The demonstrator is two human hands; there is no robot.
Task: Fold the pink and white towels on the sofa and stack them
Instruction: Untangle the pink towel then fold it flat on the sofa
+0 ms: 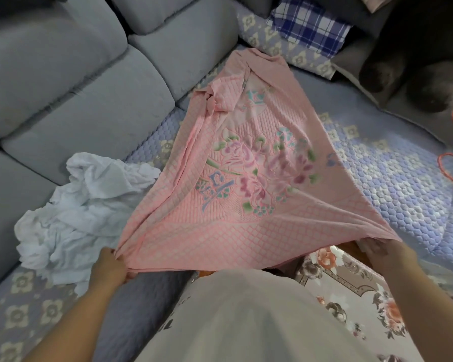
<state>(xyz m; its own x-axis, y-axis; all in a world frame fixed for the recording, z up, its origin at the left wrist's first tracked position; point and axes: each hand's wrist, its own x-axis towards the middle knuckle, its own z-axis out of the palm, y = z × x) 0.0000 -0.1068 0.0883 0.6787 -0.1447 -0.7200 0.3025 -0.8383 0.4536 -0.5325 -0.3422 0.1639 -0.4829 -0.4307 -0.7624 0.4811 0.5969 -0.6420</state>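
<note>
Here the pink towel lies spread lengthwise over the sofa seat, its near edge lifted and stretched between both hands. The left hand pinches the near left corner, fingers curled round the cloth; the right hand grips the near right corner likewise. The white towel sits crumpled just left of the pink one, touching its edge, on the quilted seat cover.
</note>
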